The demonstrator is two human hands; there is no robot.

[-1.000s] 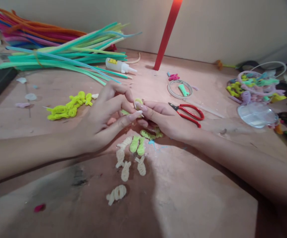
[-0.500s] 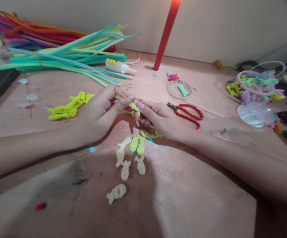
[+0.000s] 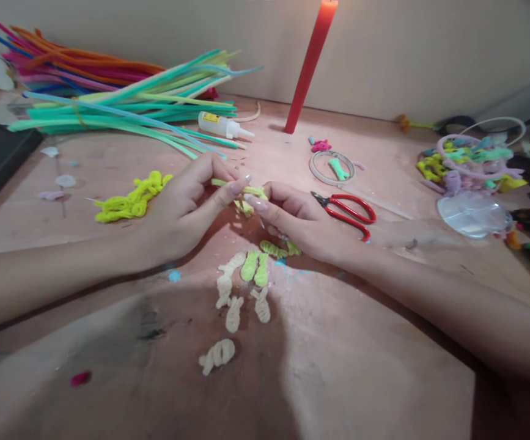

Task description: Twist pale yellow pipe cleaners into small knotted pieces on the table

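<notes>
Between my two hands is a pale yellow-green pipe cleaner (image 3: 256, 191). My left hand (image 3: 195, 205) pinches its left part between thumb and forefinger. The fingers of my right hand (image 3: 292, 217) are closed on its right end, with the thumb on the near side. Just below my hands lie light green twisted pipe-cleaner pieces (image 3: 254, 267) and several cream ones (image 3: 233, 314). A bright yellow coiled pipe-cleaner piece (image 3: 131, 198) rests left of my left hand. Red-handled pliers (image 3: 349, 211) lie right beside my right hand.
A lit red candle (image 3: 308, 73) stands upright at the back. Bundled pipe cleaners (image 3: 131, 113) and a glue bottle (image 3: 219, 125) lie at back left. A tape ring (image 3: 313, 168) surrounds a mint piece. Colourful twisted pieces (image 3: 452, 174) are heaped at right, near a clear plastic dish (image 3: 473, 214).
My right thumb and fingers have shifted along the pipe cleaner, and its right end now looks bent over. My left hand keeps its pinch. The whole view has shifted slightly.
</notes>
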